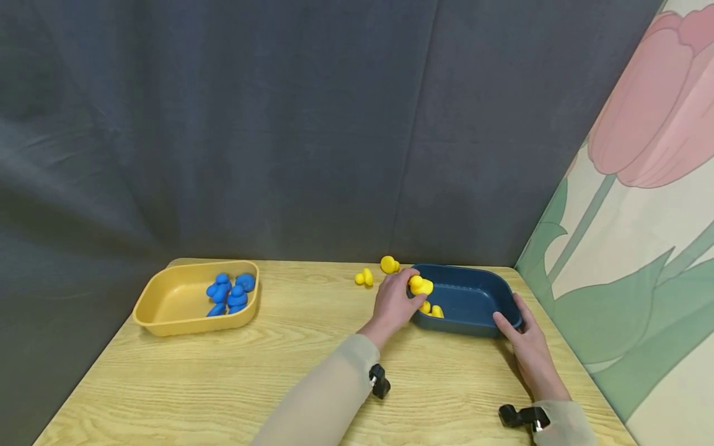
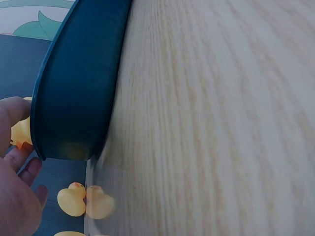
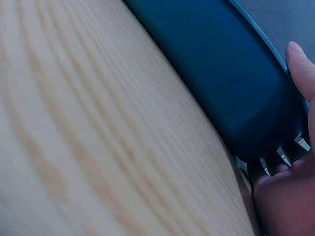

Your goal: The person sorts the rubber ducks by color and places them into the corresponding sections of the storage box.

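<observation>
My left hand (image 1: 393, 306) pinches a yellow rubber duck (image 1: 421, 285) between thumb and fingers, over the left end of a dark blue tub (image 1: 463, 330). In the left wrist view, the held duck (image 2: 20, 132) is partly hidden by the fingers and the tub's rim. Below it, more yellow ducks (image 1: 437, 311) lie in the tub's near left corner. My right hand (image 1: 527, 347) grips the tub's right end, thumb at the rim and fingers along the outer wall. The right wrist view shows that thumb (image 3: 299, 69) at the rim.
Two yellow ducks, one nearer (image 1: 364, 277) and one farther (image 1: 389, 264), lie on the wooden table (image 1: 312, 371) left of the tub. A yellow tub (image 1: 195, 327) holding several blue ducks (image 1: 237, 296) stands at the left. Dark curtain (image 1: 290, 136) hangs behind; a tulip-patterned wall (image 1: 630, 297) borders the right.
</observation>
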{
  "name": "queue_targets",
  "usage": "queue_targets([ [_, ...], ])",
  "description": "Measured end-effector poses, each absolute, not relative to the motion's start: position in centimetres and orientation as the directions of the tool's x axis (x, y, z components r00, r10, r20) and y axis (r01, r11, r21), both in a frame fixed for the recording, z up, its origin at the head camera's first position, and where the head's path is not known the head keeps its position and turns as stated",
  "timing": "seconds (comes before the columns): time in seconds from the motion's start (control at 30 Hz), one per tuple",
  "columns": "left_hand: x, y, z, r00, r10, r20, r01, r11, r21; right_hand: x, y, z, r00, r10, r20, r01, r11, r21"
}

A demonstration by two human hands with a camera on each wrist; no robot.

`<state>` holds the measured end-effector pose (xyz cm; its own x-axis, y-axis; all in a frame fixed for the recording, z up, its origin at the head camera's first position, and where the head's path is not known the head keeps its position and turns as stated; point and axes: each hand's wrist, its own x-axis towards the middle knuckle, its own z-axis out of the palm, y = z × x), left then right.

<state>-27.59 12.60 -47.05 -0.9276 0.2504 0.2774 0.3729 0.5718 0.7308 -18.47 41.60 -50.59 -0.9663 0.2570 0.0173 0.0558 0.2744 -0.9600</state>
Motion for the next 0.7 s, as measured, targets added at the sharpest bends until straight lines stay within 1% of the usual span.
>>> queue_targets([
  [0.13,-27.7,12.5,-47.3,-0.928,0.258,0.270,0.372,0.566,0.736,-18.5,41.7,-50.7,-0.966,0.256,0.013,0.061,0.280,-0.958],
  [0.43,-28.3,11.4,-48.0,-0.913,0.249,0.324,0.409,0.543,0.733,-18.7,41.8,-50.7,-0.965,0.262,0.005,0.075,0.294,-0.953],
  [0.7,-28.6,9.0,-48.2,-0.889,0.193,0.416,0.450,0.538,0.713,-18.9,42.0,-50.8,-0.966,0.259,-0.009,0.086,0.286,-0.954],
])
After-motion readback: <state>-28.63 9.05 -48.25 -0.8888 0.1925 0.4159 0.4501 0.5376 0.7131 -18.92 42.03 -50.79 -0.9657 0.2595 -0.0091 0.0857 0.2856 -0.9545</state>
